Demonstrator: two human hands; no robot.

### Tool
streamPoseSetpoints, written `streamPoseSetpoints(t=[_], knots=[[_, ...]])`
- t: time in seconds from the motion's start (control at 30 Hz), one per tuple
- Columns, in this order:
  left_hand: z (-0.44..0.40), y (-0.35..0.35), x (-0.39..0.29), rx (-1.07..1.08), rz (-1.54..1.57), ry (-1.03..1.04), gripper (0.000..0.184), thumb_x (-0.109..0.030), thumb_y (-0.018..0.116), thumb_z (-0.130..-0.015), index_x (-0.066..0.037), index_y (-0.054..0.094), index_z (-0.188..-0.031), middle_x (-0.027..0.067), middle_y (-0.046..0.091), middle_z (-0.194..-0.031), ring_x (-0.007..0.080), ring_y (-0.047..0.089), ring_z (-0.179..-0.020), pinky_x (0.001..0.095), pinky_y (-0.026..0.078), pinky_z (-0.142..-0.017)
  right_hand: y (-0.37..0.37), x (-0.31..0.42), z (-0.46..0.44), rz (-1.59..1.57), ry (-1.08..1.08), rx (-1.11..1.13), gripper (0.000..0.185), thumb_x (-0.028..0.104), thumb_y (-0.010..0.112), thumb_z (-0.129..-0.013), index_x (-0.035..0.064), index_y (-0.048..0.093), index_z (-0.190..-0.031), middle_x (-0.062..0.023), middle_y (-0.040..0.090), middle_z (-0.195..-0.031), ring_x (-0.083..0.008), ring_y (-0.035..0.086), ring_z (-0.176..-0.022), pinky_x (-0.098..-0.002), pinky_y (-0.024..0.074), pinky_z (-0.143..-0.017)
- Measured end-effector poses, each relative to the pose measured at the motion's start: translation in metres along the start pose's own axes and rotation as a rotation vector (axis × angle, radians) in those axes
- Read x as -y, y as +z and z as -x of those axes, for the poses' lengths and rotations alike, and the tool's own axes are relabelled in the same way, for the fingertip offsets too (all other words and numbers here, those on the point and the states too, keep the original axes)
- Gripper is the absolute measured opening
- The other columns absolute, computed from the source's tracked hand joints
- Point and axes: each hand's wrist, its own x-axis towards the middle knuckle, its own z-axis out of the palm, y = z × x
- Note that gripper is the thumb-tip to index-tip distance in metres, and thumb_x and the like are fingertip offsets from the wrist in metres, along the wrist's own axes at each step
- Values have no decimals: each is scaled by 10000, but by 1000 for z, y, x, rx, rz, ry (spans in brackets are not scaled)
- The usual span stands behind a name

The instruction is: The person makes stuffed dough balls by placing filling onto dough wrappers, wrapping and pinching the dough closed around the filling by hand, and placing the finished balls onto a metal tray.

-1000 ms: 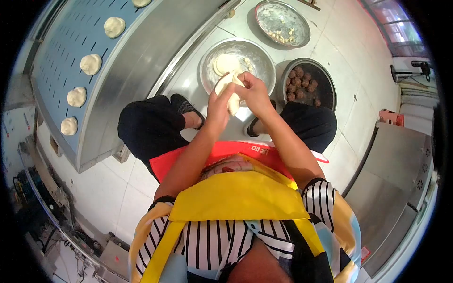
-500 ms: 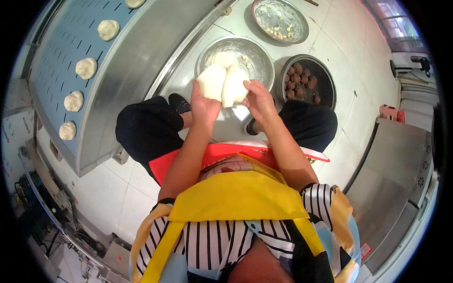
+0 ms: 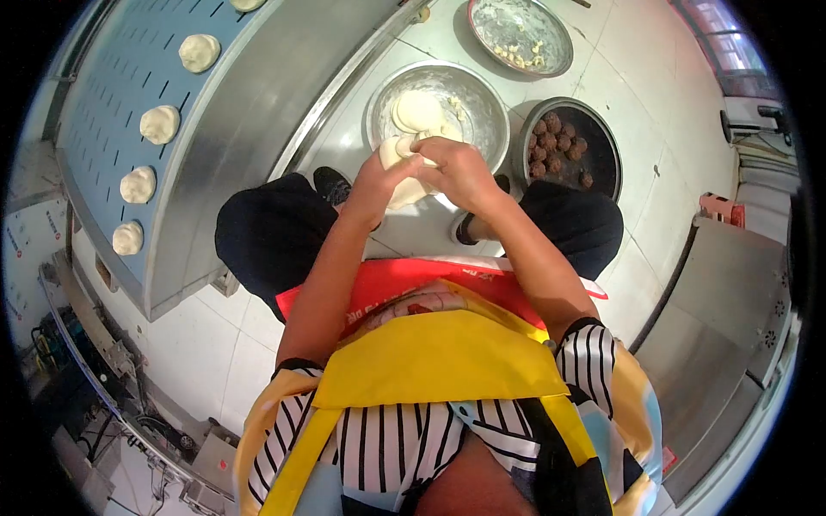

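Over the near rim of a metal bowl [image 3: 379,99], both my hands grip a soft piece of pale dough [image 3: 404,196]. My left hand [image 3: 372,185] is closed around its left side. My right hand [image 3: 460,175] pinches its top, with the fingertips close to those of my left hand. Part of the dough hangs below the hands, and the fingers hide its middle. Inside the bowl lies more smooth dough [image 3: 419,110], with small scraps beside it.
Right of the bowl stands a dark round pan [image 3: 616,163] holding several brown balls [image 3: 551,140]. A floury metal basin [image 3: 564,64] with dough scraps sits farther back. At left, several dough rounds [image 3: 160,125] rest on a blue slotted conveyor [image 3: 112,103] with a steel side.
My hands have come together and now squeeze the dough, which was spread open between them as two lobes. My right hand has moved left over its top.
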Motion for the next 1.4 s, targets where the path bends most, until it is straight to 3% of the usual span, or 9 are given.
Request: streamPoseSetpoints(t=[0.23,0.43,0.6,0.8,0.97,1.03,1.13,1.33,1.4], knots=[[-20,-39,56,-62,17,39,429,-263,511,-947,11,466,-1274,140,551,-1223,256,565,-1090,382,460,-924,-21,-14,-5,-469,507,-116,255,209,714,-811,-2,662,-944,-93,681,-836,-180,634,-705,-292,484,-659],[-12,-51,19,-63,1002,64,455,-287,446,-976,-8,404,-1333,163,475,-1339,316,461,-1228,483,355,-1038,-8,-91,13,-1260,935,-589,403,209,641,-883,14,514,-1211,-87,633,-1021,-171,624,-834,-280,491,-645],[-18,-72,16,243,1163,141,485,-318,433,-979,-27,383,-1364,167,437,-1385,325,413,-1283,531,294,-1077,-13,-138,12,-597,677,-611,305,246,644,-870,46,603,-1097,-103,666,-978,-244,645,-808,-330,507,-682],[-35,-18,5,-12,994,-24,468,-317,423,-983,-17,397,-1341,142,455,-1364,292,415,-1273,483,303,-1077,-31,-123,-15,525,464,-21,529,411,653,-826,17,573,-1170,-137,637,-1106,-312,639,-925,-437,501,-793],[-47,-1,10,44,677,-12,426,-276,431,-984,1,422,-1308,134,517,-1287,274,487,-1201,426,371,-1037,-10,-51,-9,-1485,686,-33,430,287,662,-858,-24,578,-1143,-99,639,-1067,-196,643,-877,-310,516,-702],[-50,-6,14,-64,148,97,409,-248,429,-984,10,423,-1301,134,533,-1256,272,512,-1170,413,403,-1010,-5,-46,-8,-1222,665,-208,264,167,671,-841,-8,624,-1032,-27,635,-857,-106,585,-714,-237,469,-622],[-60,-4,11,-295,437,68,523,-422,444,-962,-25,440,-1302,140,539,-1237,272,532,-1135,399,441,-963,-30,-19,-12,-858,496,-395,166,118,676,-821,-9,642,-923,0,606,-762,-77,553,-685,-242,461,-619],[-78,30,27,450,1173,86,770,-656,357,-893,-61,360,-1382,157,459,-1343,312,495,-1174,468,411,-983,-44,23,-15,431,-33,28,280,118,639,-697,26,650,-962,-117,627,-921,-263,632,-856,-365,523,-762],[-89,30,23,446,1140,75,794,-691,294,-887,-102,319,-1418,145,396,-1408,325,430,-1245,503,349,-1033,-89,32,-10,152,88,103,319,123,657,-752,67,639,-1066,-110,652,-977,-224,636,-895,-340,524,-768]])
